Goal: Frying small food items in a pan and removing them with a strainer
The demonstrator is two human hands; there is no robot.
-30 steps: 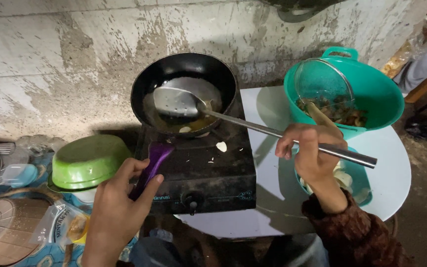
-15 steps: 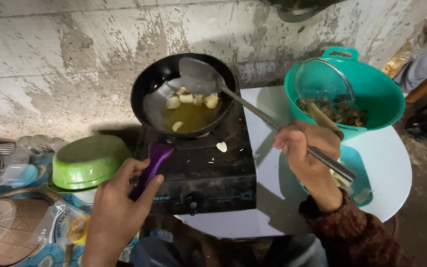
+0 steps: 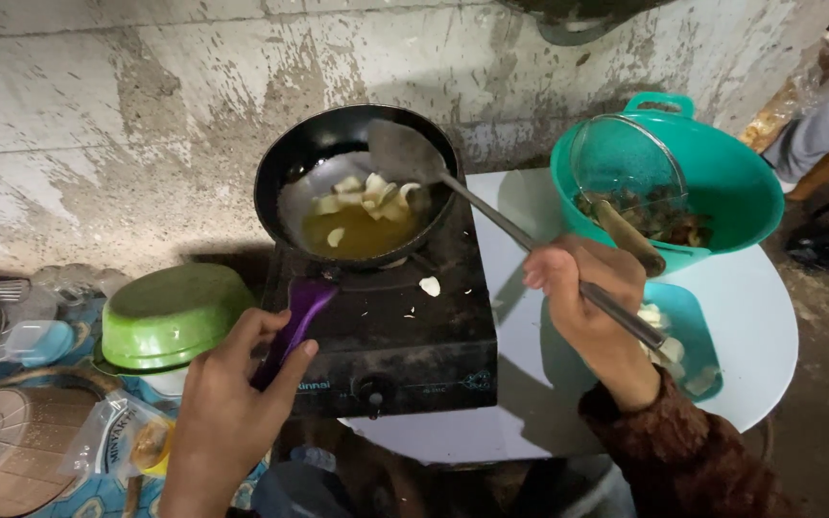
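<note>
Gripping the purple pan handle (image 3: 297, 321), the left hand (image 3: 227, 408) steadies the black frying pan (image 3: 352, 182) on the black single-burner stove (image 3: 390, 345), pale slices sitting in yellow oil inside. The right hand (image 3: 582, 297) is clenched round the metal spatula (image 3: 491, 216), its blade tipped over the pan's far side. Just right stands a teal bowl (image 3: 722, 182) holding a wire strainer (image 3: 626, 173).

A small clear plastic packet (image 3: 125, 436) lies at the near left, on the blue patterned cloth (image 3: 98, 494) just below the green bowl (image 3: 170, 312); it is crumpled, with dark print and a yellow-orange patch. On the black stove (image 3: 386, 345), pale lettering (image 3: 311, 387) runs along the near front edge, left of the knob (image 3: 373, 391).
</note>
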